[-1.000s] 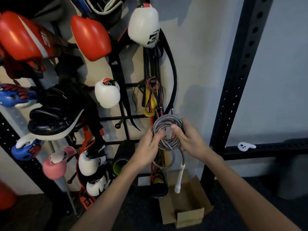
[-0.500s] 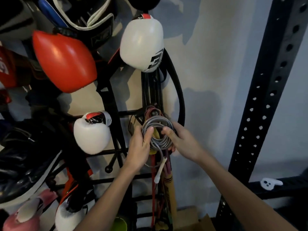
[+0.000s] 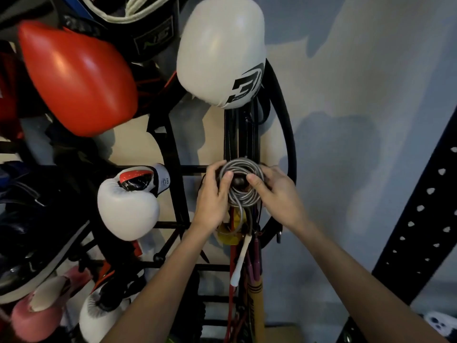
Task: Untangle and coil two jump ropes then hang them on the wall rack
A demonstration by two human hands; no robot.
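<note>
Here both hands pinch a glossy grey rope [image 3: 241,185] wound into a round coil: left hand [image 3: 212,199] on its left rim, right hand [image 3: 277,194] on its right. The coil rings a dark knob [image 3: 238,181] on the black wire rack [image 3: 173,154]; its slim white handle [image 3: 239,262] dangles below.

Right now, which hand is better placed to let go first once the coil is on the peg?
Probably the right hand: it only pinches the grey coil at its side, while the left hand cups it around the peg.

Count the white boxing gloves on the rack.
3 clearly: one at the top above the coiled rope, one mid-left and one at the bottom. Others may be hidden behind the dark gear on the left.
</note>
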